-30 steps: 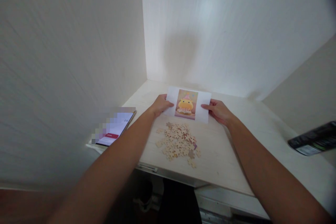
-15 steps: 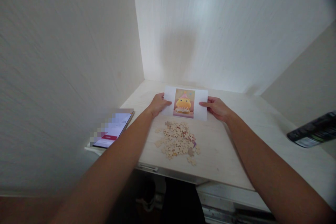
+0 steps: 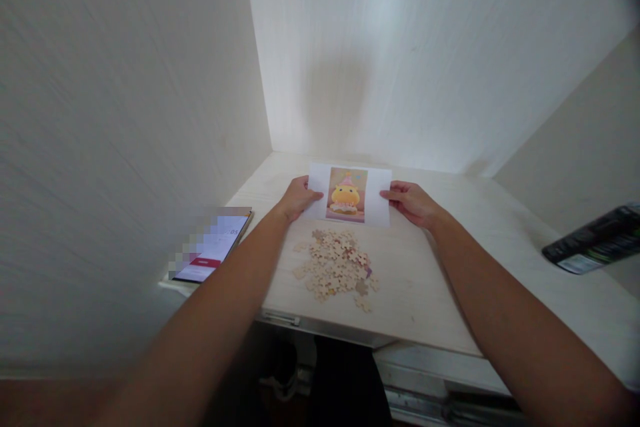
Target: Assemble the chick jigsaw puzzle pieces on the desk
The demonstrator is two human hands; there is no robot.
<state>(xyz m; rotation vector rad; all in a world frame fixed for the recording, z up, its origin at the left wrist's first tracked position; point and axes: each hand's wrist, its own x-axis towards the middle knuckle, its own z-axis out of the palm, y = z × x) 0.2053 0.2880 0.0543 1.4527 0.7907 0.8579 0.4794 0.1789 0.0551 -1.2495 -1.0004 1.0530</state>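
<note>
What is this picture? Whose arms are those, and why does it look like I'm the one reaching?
The camera sits on a person's head and looks down, so you see their own two arms. The left hand and right hand each hold one side of a printed picture showing a yellow cartoon creature in a party hat. In front of it, on the pale desk, lies a heap of puzzle pieces. A phone lies at the left edge, and a dark packet lies at the right.

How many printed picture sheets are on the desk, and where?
1. The picture sheet lies at the far side of the desk, behind the pile of puzzle pieces, with the left hand and right hand at its two ends.
</note>
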